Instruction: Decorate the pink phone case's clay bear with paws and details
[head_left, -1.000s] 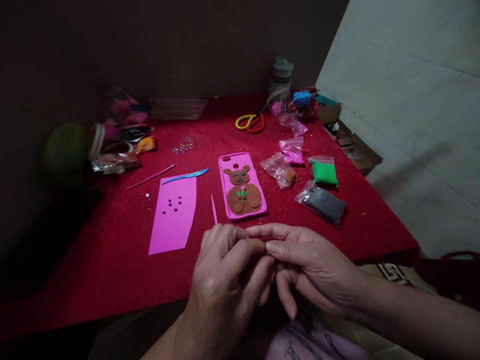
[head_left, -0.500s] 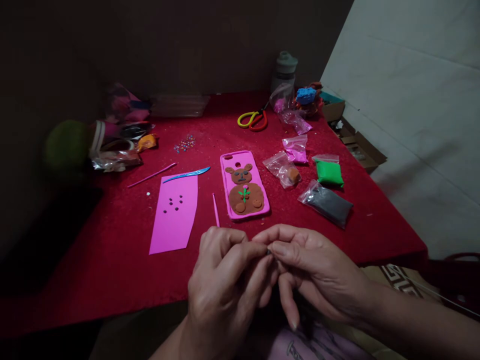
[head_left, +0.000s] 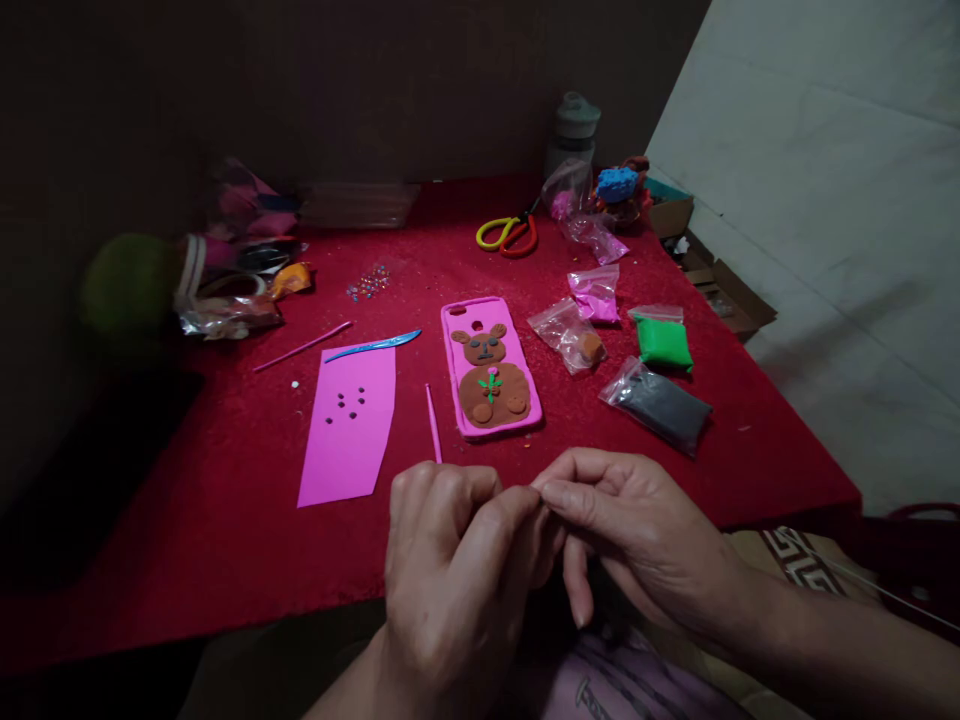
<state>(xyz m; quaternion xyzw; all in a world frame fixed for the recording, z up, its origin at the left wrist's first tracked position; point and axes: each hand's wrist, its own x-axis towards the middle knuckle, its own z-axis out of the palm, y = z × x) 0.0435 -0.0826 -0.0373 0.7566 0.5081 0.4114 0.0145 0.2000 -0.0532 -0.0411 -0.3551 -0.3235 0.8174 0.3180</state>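
Observation:
My left hand (head_left: 461, 570) and my right hand (head_left: 637, 525) meet at the fingertips above the table's front edge. Both are pinched closed, and whatever lies between the fingertips is hidden. Beyond them a pink phone case (head_left: 517, 350) carries a brown clay bear (head_left: 495, 390) holding a pink flower with green leaves. A pink stick tool (head_left: 433, 425) lies left of the case. On a pink sheet (head_left: 349, 460) sit several small dark bits (head_left: 352, 415), with a blue plastic knife (head_left: 375, 346) across its top edge.
Bags of green clay (head_left: 664, 343), dark clay (head_left: 660, 405), brown clay (head_left: 589, 347) and pink clay (head_left: 596, 297) lie at the right. Scissors (head_left: 508, 235) and a bottle (head_left: 574, 135) stand farther back. Beads (head_left: 367, 284) and another pink stick (head_left: 304, 346) are at the left.
My fingertips have drawn closer together, and the small dark piece seen between them before is now covered. The view has shifted slightly.

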